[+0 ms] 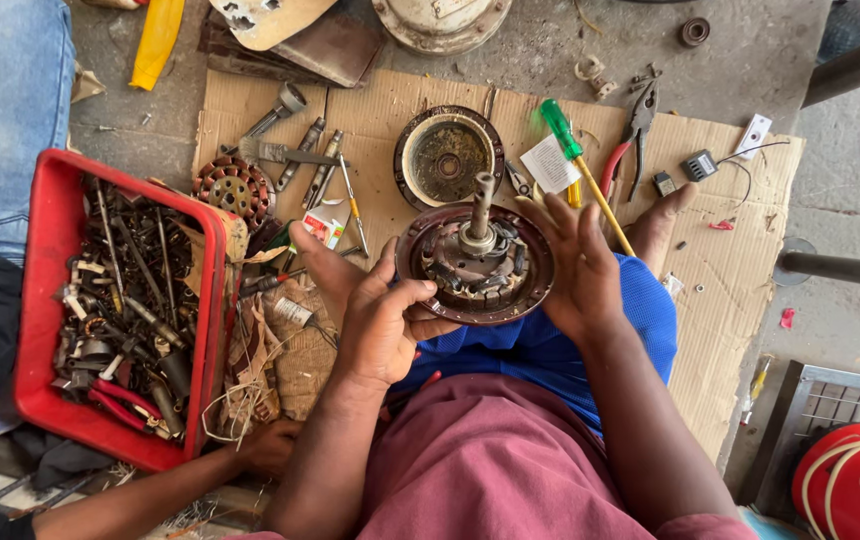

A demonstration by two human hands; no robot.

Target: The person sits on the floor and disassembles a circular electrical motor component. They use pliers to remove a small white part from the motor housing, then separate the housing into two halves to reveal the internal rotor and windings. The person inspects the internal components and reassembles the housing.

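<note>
I hold a round, dark fan motor housing (475, 265) over my lap, with an upright steel shaft and copper windings showing inside. My left hand (380, 325) grips its left rim, thumb curled over the edge. My right hand (575, 265) supports the right rim with fingers spread along it. The motor hangs above a blue cloth (550, 345) on my knees.
A cardboard sheet (720, 290) carries a round motor cover (448, 158), a wound stator (235, 188), spanners, red-handled pliers (630, 140) and a green-handled screwdriver (575, 160). A red crate (45, 300) of scrap parts stands at left. Another person's hand (270, 445) rests beside it.
</note>
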